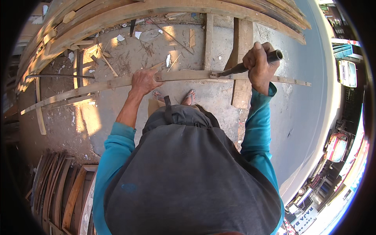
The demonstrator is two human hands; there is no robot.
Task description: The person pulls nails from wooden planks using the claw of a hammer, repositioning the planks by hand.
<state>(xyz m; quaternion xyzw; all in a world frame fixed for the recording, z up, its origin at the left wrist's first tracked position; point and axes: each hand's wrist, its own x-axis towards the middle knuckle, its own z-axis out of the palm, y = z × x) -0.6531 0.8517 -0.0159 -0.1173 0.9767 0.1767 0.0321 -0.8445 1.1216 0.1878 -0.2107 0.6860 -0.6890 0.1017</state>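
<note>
A long, narrow wooden strip (184, 76) runs crosswise in front of me at about waist height, looking bowed in the wide picture. My left hand (145, 81) is closed over it left of the middle. In my right hand (259, 67) is a dark bar (235, 70), gripped in a fist with the thumb upward. The bar's round end sticks out past the fist to the right. Its narrower end meets the strip right of the middle; its exact shape there is hard to make out.
Stacked timber (156, 8) spans the far side. A wide plank (243, 58) lies beneath the strip at right. Wood scraps and white bits litter the grey floor (188, 39). A thin dark rod (58, 75) rests at left; wooden frames (74, 192) lean at lower left. Vehicles stand far right.
</note>
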